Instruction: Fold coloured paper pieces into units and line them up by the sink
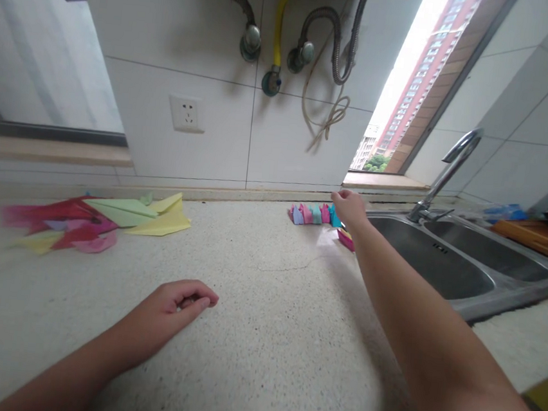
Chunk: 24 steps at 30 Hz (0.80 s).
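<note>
My right hand (350, 208) reaches to the back of the counter, its fingers closed beside a row of small folded paper pieces (312, 215) in pink, lilac and teal. Whether anything is in those fingers is hidden. Just below that hand lies a pink and yellow folded piece (346, 240), partly covered by the wrist. My left hand (174, 312) rests low over the front of the counter, thumb and index fingertips together, the other fingers curled, with nothing visible inside. Nearest to it on the left is a loose pile of folded coloured paper (123, 212) in green, yellow, red and pink.
The speckled counter (252, 332) runs along a tiled wall with a socket (186, 114), pipe valves and a hanging cord (328, 117). To the right are a double steel sink (424, 259), its faucet (452, 164) and a wooden board (537, 239).
</note>
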Each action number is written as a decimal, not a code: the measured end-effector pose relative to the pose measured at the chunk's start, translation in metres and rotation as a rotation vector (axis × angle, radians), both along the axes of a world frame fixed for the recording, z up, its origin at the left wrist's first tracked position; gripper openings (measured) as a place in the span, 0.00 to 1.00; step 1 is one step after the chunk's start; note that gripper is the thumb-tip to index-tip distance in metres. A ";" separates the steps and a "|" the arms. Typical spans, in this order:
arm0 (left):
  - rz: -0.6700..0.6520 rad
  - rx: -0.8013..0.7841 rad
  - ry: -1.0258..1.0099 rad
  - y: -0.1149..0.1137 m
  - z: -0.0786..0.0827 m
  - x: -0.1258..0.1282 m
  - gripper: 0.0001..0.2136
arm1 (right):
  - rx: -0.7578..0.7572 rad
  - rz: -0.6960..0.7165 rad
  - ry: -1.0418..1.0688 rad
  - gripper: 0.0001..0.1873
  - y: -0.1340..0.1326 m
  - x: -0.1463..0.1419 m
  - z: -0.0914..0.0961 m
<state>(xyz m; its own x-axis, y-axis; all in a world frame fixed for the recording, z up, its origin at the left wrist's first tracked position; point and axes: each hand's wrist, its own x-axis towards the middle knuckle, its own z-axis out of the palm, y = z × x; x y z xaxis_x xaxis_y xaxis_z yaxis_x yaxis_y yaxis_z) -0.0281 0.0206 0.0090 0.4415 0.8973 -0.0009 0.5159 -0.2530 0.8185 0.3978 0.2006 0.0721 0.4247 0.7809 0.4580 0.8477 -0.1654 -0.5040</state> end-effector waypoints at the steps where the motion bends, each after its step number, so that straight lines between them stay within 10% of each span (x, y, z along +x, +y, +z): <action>1: -0.003 -0.002 -0.007 -0.001 0.000 0.000 0.13 | 0.009 0.037 0.004 0.16 -0.006 -0.017 0.001; 12: -0.047 0.052 -0.064 -0.007 0.004 0.000 0.13 | -0.093 0.919 0.002 0.07 -0.139 -0.231 -0.027; 17: -0.051 0.059 -0.148 -0.007 -0.001 -0.002 0.10 | -0.068 1.041 -0.065 0.10 -0.176 -0.265 -0.044; 24: -0.043 0.172 -0.150 -0.009 -0.001 0.000 0.10 | 0.014 1.109 -0.050 0.18 -0.164 -0.256 -0.067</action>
